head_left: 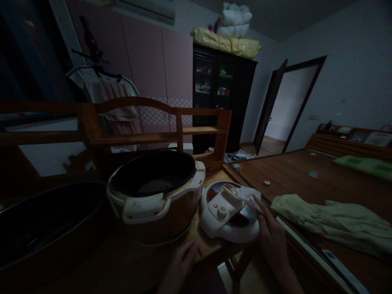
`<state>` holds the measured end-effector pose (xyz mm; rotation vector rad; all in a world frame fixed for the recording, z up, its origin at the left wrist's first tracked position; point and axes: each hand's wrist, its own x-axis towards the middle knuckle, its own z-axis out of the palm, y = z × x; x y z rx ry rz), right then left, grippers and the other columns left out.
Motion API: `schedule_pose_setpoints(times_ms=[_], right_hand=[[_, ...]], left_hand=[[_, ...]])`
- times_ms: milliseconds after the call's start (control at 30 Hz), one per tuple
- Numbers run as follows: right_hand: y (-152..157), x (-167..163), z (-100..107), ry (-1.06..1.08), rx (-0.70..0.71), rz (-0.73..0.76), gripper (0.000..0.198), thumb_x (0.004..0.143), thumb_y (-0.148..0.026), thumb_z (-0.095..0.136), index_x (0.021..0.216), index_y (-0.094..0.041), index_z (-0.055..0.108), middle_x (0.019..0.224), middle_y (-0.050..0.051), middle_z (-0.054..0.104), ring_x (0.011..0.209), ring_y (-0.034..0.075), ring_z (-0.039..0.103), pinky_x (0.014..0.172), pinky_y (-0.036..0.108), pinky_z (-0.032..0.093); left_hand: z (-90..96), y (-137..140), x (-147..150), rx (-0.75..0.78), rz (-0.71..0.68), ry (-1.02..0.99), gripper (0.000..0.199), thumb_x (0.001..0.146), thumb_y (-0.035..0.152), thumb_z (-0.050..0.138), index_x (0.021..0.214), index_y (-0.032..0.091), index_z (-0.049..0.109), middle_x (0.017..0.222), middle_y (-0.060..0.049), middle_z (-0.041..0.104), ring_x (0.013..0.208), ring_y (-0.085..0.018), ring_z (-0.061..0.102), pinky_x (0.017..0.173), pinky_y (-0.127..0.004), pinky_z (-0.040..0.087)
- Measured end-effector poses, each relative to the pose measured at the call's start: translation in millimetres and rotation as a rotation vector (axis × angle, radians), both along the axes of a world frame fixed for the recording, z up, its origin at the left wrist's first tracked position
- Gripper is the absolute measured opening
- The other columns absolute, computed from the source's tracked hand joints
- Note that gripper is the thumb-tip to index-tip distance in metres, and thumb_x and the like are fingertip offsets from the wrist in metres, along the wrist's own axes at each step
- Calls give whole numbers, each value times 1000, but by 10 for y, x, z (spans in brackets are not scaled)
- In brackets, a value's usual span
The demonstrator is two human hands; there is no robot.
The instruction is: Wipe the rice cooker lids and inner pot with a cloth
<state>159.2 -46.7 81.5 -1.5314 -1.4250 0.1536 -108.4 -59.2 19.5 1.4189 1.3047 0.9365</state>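
Note:
A white pressure cooker lid (211, 222) with a beige handle bar, a small knob and a pink dot lies on the wooden table. At its right rim, my right hand (271, 230) pinches a crumpled white tissue (251, 192), which rests against the lid's shiny top. My left hand (182, 263) is at the table's near edge, below the lid, fingers loosely bent and apparently holding nothing. Left of the lid stands the pressure cooker body (159, 222), uncovered, its black inside showing and a pale handle (143, 205) facing me.
A large dark pot (55, 228) stands at the left. Behind the cooker runs a wooden shelf rail (134, 102). To the right, a brown bed-like surface (294, 171) bears a pale green cloth (330, 216) and a small round object (267, 183). The room is dim.

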Motion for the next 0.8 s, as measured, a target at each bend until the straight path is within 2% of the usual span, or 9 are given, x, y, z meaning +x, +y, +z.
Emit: schedule_pose_setpoints(times_ms=[167,267,367,533,667,800], right_hand=[[54,-37,-5,-141,-36,82,47,98,-33,33,145,-30,37,137,4,55,126,22,52,102,40,42],[87,-77,-39,-215,-34,141,47,98,-30,32,146,-30,35,136,4,56,124,21,54,101,40,45],[150,-109,-84,-266,-8,208,48,98,-25,32,146,-29,34,139,4,53,127,20,50,102,39,45],[284,-137,-130,-353,42,291,49,97,-19,33,145,-27,36,143,5,49,131,20,47,105,41,43],[354,-158,-172,-421,46,330,54,96,-14,33,148,-26,32,144,7,47,131,20,46,105,41,43],[402,-172,-259,-457,17,322,58,92,-9,35,147,-26,33,141,8,51,123,22,54,97,40,50]], left_hand=[[0,-5,13,-7,26,14,59,77,73,46,74,18,66,80,-4,61,79,-19,54,77,-27,44],[-10,6,15,-3,20,18,59,77,73,46,72,17,65,78,-4,60,77,-19,53,75,-27,44],[-16,7,12,3,-15,10,58,79,71,44,71,17,64,72,-2,57,74,-18,51,73,-27,44],[-17,-12,11,15,-3,-8,56,80,70,44,73,18,64,75,-2,58,77,-18,51,73,-26,44],[29,-12,18,-8,6,2,56,77,72,48,72,18,64,73,-3,59,76,-19,52,73,-27,44],[66,-13,23,-20,-8,13,56,77,71,49,70,18,65,71,-3,60,76,-20,55,75,-28,46]])
